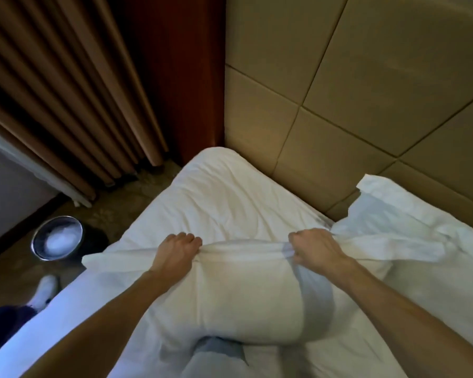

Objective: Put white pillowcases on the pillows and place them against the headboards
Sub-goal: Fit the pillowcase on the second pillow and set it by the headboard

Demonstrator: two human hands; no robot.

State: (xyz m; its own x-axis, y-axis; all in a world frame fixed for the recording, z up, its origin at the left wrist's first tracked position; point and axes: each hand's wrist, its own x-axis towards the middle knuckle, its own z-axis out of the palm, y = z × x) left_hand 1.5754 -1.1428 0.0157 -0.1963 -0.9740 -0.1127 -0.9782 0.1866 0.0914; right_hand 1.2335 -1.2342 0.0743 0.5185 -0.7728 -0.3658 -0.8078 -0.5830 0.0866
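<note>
Just short of the headboard (339,77), your left hand (175,255) and right hand (314,249) clench the pillowcase (243,290) hem; uneven pulling could bunch the pillow inside.

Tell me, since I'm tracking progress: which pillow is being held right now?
The near pillow, gripped along its far edge by the left hand and right hand. The far pillow lies untouched by the headboard.

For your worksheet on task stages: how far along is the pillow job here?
Done: nothing finished that shows. In hand: the left hand and right hand grip the pillowcase edge, working it around a pillow on the bed. Left: set this pillow against the headboard; white fabric lies loose beside it.
</note>
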